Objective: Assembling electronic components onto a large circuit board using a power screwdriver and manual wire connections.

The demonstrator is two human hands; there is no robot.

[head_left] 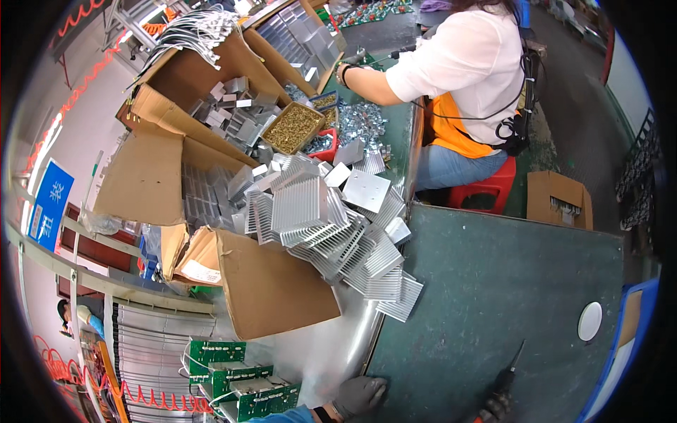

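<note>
At the lower edge, my left hand point(358, 397), in a grey glove, rests by the table's edge with its fingers curled closed. Whether anything is inside it is hidden. My right hand point(496, 407), in a dark glove, is wrapped around the dark handle of a screwdriver point(513, 366). Its thin shaft points up and slightly right over the green tabletop point(479, 282). Left of my left hand stand several green circuit boards point(264, 400) with white wires. A large heap of silver finned heat sinks point(317, 211) lies beyond, spilling onto the table's left side.
Opened cardboard boxes point(275, 292) surround the heat sinks. A tray of brass-coloured screws point(293, 127) and a red bin point(324, 144) stand farther back. A white disc point(589, 321) lies at right. A co-worker point(462, 63) sits on a red stool point(486, 190) across the table.
</note>
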